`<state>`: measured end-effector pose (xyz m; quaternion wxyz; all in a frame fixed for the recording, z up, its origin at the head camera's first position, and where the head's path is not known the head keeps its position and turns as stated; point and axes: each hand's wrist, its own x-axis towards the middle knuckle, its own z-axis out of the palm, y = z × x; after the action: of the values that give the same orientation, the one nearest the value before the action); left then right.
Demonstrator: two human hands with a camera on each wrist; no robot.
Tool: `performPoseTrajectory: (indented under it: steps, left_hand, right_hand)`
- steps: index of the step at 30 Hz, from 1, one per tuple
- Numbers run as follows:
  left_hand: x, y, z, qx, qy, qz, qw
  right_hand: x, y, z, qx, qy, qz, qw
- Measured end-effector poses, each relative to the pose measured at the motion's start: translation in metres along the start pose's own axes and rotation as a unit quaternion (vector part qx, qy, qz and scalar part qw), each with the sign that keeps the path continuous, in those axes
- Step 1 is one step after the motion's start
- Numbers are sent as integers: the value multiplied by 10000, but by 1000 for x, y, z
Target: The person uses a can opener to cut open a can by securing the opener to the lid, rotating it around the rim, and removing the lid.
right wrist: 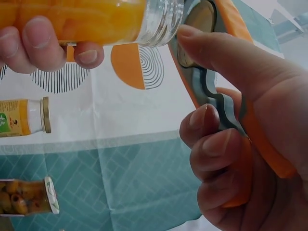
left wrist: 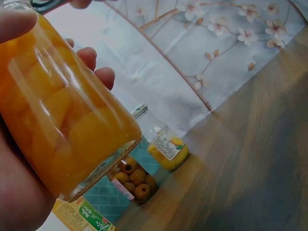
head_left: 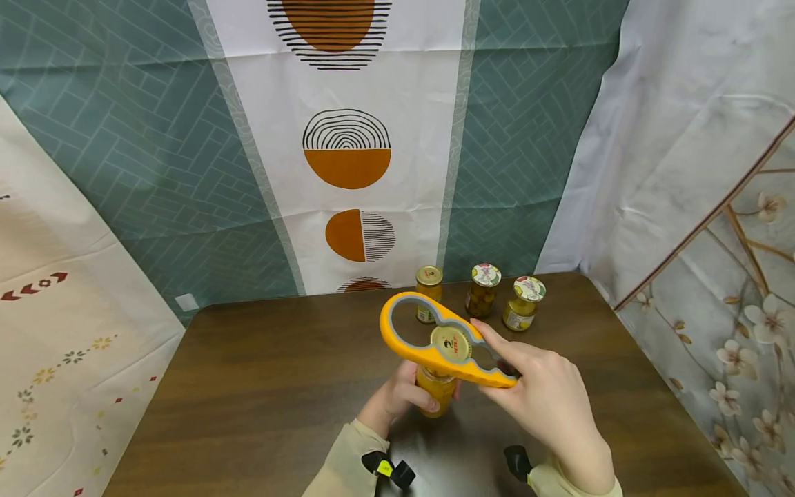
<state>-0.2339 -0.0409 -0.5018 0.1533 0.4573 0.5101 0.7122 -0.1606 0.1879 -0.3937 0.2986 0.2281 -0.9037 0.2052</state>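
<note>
My left hand point(head_left: 400, 397) grips a glass jar of orange fruit pieces point(head_left: 437, 395) round its side, above the table. My right hand point(head_left: 546, 383) holds a yellow-orange jar opener with grey inner edges point(head_left: 422, 355), fingers wrapped round its two handles. A gold lid point(head_left: 451, 343) sits within the opener's scalloped opening. In the right wrist view the jar's bare threaded glass neck point(right wrist: 161, 24) shows beside the lid, and my right thumb presses on the lid. The left wrist view shows the jar's base tilted toward the camera.
Behind my hands, near the table's back edge, stand a gold-lidded jar point(head_left: 428, 295), a jar of olives point(head_left: 481, 297) and a jar with yellow contents point(head_left: 520, 314). The brown table point(head_left: 279, 386) meets a patterned cloth backdrop point(head_left: 373, 235) at the back and a floral cloth point(head_left: 727, 331) at right.
</note>
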Motion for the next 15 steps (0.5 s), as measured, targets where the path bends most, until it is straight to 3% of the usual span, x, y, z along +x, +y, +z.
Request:
performPoseTrajectory:
  steps: [7,15]
  left_hand:
    - [0,0,0,12,232,-17,9997]
    - [1,0,-2,519,657,226,9962]
  right_hand:
    - [-3,-2,-2,187,213,380,9989]
    - [0,-2,-3,353,444,511,9971]
